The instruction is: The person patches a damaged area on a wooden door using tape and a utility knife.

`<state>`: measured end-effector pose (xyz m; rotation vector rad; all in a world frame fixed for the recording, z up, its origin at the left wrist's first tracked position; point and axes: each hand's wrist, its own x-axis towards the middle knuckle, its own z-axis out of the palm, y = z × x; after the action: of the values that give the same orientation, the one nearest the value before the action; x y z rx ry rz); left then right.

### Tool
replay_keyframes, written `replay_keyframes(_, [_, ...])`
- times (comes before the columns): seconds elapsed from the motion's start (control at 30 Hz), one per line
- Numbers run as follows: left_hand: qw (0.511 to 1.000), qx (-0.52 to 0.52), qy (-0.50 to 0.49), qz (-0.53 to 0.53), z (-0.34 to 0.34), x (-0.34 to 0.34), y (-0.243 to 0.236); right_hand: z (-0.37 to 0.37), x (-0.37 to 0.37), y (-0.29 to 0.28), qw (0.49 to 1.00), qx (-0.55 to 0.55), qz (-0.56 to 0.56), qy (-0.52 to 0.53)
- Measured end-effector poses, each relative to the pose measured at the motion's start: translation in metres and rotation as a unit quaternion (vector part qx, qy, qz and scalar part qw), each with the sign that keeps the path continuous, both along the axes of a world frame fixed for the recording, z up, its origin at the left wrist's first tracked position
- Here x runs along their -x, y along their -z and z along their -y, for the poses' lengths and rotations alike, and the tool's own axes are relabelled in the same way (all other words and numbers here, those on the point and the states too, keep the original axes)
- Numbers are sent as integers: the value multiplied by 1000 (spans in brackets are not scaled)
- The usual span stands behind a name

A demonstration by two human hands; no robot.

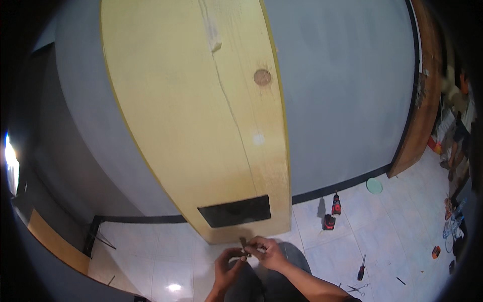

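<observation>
both hands meet just below the yellow wooden door point(201, 126), low near its dark rectangular cutout point(235, 211); the left hand point(227, 266) and right hand point(266, 251) pinch a small dark piece point(243, 244) between fingertips; it looks light, stiff and easy to drop, so the edges seem the best hold; a red drill point(333, 211) stands on the tiles right of the door

The light is dim and bluish. A blown-out white glare sits at the far left of the yellow door point(201, 116), and a small glint shines on the floor tile point(174, 287) below it. Fisheye bending curves the door's edges; black vignette rings everything.
</observation>
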<state>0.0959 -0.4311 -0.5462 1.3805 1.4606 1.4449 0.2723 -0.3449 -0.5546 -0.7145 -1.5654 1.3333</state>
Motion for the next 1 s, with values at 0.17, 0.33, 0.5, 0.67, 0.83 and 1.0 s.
replay_keyframes(0.17, [995, -97, -15, -35, -137, 41, -106, -81, -18, -118, 986, 6, -43, 164])
replay_keyframes(0.33, [989, -87, -15, -119, -208, 29, -106, -112, -44, -159, 964, 61, 6, 257])
replay_keyframes(0.5, [999, 36, 36, -2, -131, -1, -240, -98, -61, -252, 956, 86, 6, 279])
replay_keyframes(0.67, [980, 127, 84, -130, -114, 43, -447, -144, -63, -435, 918, -47, 82, 385])
replay_keyframes(0.83, [937, 1, 61, -344, -203, 110, -618, -241, 1, -549, 893, -165, 12, 418])
replay_keyframes(1.0, [895, -162, 41, -414, -311, 77, -735, -318, 34, -579, 862, -202, 13, 465])
